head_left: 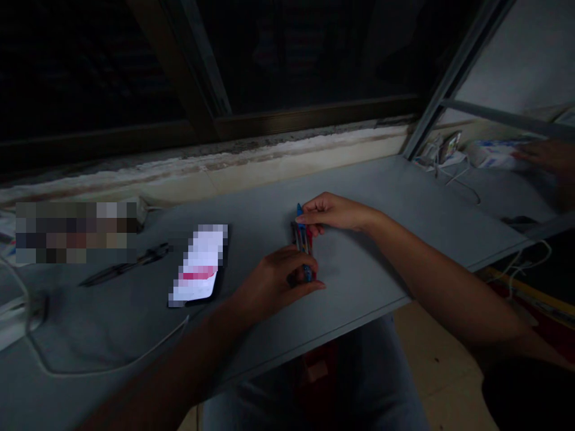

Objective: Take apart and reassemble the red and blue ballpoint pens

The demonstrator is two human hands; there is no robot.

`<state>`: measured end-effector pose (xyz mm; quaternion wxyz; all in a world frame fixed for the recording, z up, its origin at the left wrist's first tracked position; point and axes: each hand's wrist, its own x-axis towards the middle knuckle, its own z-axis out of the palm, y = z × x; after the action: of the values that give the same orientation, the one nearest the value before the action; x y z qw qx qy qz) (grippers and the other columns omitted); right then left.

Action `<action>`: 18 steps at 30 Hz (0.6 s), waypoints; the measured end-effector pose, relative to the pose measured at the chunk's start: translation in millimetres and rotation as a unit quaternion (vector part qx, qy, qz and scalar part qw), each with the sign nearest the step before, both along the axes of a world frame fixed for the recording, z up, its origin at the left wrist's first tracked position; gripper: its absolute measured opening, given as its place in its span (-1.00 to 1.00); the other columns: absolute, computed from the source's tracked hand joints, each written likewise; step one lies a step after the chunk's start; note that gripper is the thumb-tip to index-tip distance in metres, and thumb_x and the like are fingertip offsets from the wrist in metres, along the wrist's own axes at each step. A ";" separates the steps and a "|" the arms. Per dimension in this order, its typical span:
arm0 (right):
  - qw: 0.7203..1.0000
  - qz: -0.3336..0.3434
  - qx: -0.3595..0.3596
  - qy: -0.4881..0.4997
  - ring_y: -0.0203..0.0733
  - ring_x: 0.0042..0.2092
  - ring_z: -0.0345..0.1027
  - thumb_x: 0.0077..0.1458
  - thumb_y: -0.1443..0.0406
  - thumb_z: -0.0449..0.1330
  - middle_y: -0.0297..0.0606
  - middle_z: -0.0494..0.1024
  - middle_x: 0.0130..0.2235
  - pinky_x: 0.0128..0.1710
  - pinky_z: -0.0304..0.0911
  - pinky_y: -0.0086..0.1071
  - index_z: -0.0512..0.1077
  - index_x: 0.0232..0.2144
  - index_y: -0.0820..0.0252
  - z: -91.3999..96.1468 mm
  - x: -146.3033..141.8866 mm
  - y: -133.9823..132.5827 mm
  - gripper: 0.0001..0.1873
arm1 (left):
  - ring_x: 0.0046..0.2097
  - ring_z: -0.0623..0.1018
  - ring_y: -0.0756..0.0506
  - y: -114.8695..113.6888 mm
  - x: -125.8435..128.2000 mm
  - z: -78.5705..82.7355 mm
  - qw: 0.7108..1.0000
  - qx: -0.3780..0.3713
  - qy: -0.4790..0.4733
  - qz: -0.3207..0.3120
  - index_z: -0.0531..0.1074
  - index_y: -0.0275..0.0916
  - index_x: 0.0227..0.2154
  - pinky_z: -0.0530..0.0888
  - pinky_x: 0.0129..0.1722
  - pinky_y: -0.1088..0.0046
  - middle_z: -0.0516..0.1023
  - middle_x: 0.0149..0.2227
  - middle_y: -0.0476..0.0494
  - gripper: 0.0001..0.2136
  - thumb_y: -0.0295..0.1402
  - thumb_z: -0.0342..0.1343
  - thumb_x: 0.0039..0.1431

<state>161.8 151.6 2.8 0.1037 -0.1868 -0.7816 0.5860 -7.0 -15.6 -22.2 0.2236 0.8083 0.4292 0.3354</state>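
Note:
A small bundle of slim pens (303, 239), with blue, red and dark parts, stands out in the middle of the grey table (359, 257). My right hand (327, 211) pinches the blue upper end between thumb and fingers. Around the lower end, my left hand (281, 272) curls with its thumb stretched along the near side. Both hands are low over the tabletop, and the fingers partly hide the pens. Dim light keeps me from telling how many pens there are.
Left of my hands lies a lit phone (202, 263). Beyond it are a dark thin object (126, 263) and a white cable (112, 368). At right, past a metal post (433, 120), another person's hand (543, 155) rests near a white-and-blue packet (492, 152).

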 end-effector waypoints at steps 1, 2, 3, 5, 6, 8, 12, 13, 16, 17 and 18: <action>1.000 0.005 -0.001 0.001 -0.40 -0.50 0.28 0.17 -0.02 0.29 -0.39 0.49 -0.54 -0.43 0.21 -0.45 0.40 -0.49 0.25 0.0 -0.3 0.2 -0.54 | -0.38 0.51 0.05 0.1 -0.3 -0.1 1.000 -0.003 0.001 0.003 0.52 -0.25 -0.22 0.43 -0.33 0.53 0.51 -0.29 -0.02 -0.82 -0.32 0.37 0.21; 1.000 0.006 -0.002 0.002 -0.40 -0.50 0.28 0.17 -0.02 0.29 -0.39 0.49 -0.54 -0.43 0.21 -0.45 0.40 -0.49 0.25 0.1 -0.6 0.3 -0.54 | -0.38 0.51 0.04 0.2 -0.5 -0.2 1.000 -0.002 0.002 0.006 0.53 -0.25 -0.23 0.43 -0.33 0.53 0.50 -0.29 -0.01 -0.85 -0.32 0.35 0.23; 1.000 0.005 -0.003 0.003 -0.41 -0.50 0.28 0.17 -0.01 0.29 -0.39 0.49 -0.54 -0.43 0.21 -0.45 0.39 -0.50 0.24 0.4 -0.7 0.3 -0.54 | -0.37 0.52 0.04 0.4 -0.8 -0.2 1.000 0.002 0.005 0.008 0.53 -0.24 -0.24 0.43 -0.33 0.53 0.50 -0.30 -0.01 -0.88 -0.34 0.32 0.26; 1.000 0.000 -0.001 0.004 -0.41 -0.51 0.28 0.17 -0.01 0.30 -0.39 0.49 -0.55 -0.44 0.21 -0.46 0.38 -0.51 0.24 1.2 -0.8 -0.1 -0.54 | -0.37 0.51 0.04 0.9 -1.3 0.1 1.000 0.010 0.010 0.009 0.54 -0.22 -0.25 0.42 -0.33 0.54 0.49 -0.33 0.01 -0.94 -0.37 0.29 0.29; 1.000 -0.003 0.000 0.005 -0.41 -0.51 0.28 0.16 -0.01 0.30 -0.39 0.49 -0.55 -0.44 0.20 -0.46 0.38 -0.52 0.24 1.8 -0.8 -0.5 -0.54 | -0.37 0.51 0.04 0.9 -1.5 0.3 1.000 0.010 0.011 0.010 0.54 -0.22 -0.25 0.42 -0.33 0.54 0.48 -0.33 0.02 -0.95 -0.38 0.28 0.29; 1.000 -0.004 0.001 0.006 -0.40 -0.50 0.29 0.16 -0.02 0.30 -0.38 0.49 -0.54 -0.44 0.21 -0.46 0.38 -0.51 0.24 3.0 -0.6 -1.2 -0.53 | -0.37 0.52 0.05 0.6 -1.8 0.6 1.000 0.005 0.009 0.011 0.54 -0.21 -0.24 0.43 -0.32 0.54 0.49 -0.32 0.02 -0.94 -0.38 0.29 0.28; 1.000 0.001 0.000 0.004 -0.41 -0.50 0.27 0.16 -0.03 0.30 -0.38 0.50 -0.54 -0.44 0.21 -0.47 0.38 -0.51 0.24 4.1 -0.2 -2.0 -0.53 | -0.34 0.53 0.03 -0.1 -2.4 0.1 1.000 -0.004 0.002 0.011 0.53 -0.20 -0.22 0.44 -0.32 0.53 0.51 -0.29 0.00 -0.92 -0.33 0.28 0.30; 1.000 0.000 0.000 0.003 -0.41 -0.50 0.27 0.16 -0.02 0.31 -0.38 0.51 -0.54 -0.44 0.20 -0.47 0.38 -0.51 0.24 4.0 -0.2 -1.9 -0.53 | -0.34 0.53 0.03 0.3 -2.5 -0.3 1.000 -0.004 0.002 0.010 0.54 -0.20 -0.22 0.44 -0.33 0.52 0.51 -0.29 0.00 -0.92 -0.32 0.27 0.31; 1.000 -0.010 -0.002 0.006 -0.40 -0.51 0.27 0.15 0.00 0.32 -0.38 0.51 -0.54 -0.45 0.20 -0.48 0.39 -0.51 0.24 3.7 -0.5 -1.4 -0.54 | -0.36 0.52 0.03 2.8 -2.6 -1.4 1.000 -0.006 0.004 0.015 0.54 -0.19 -0.24 0.44 -0.33 0.52 0.52 -0.31 0.01 -0.92 -0.31 0.25 0.33; 1.000 -0.013 -0.004 0.007 -0.40 -0.51 0.27 0.16 0.01 0.32 -0.38 0.51 -0.54 -0.46 0.20 -0.48 0.39 -0.51 0.25 3.7 -0.7 -1.1 -0.55 | -0.37 0.52 0.04 3.5 -2.5 -1.3 1.000 -0.007 0.005 0.018 0.54 -0.18 -0.25 0.44 -0.33 0.52 0.52 -0.31 0.01 -0.92 -0.31 0.24 0.34; 1.000 -0.015 -0.006 0.007 -0.41 -0.52 0.27 0.16 0.03 0.32 -0.38 0.51 -0.55 -0.47 0.19 -0.48 0.39 -0.51 0.25 3.7 -0.9 -0.8 -0.56 | -0.38 0.52 0.04 3.6 -2.4 -0.6 1.000 -0.011 0.006 0.019 0.54 -0.18 -0.26 0.44 -0.34 0.52 0.53 -0.32 0.01 -0.91 -0.30 0.23 0.35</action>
<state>160.9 150.9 6.4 0.1165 -0.1948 -0.7745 0.5905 -9.4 -12.0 -22.8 0.2232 0.7994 0.4495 0.3303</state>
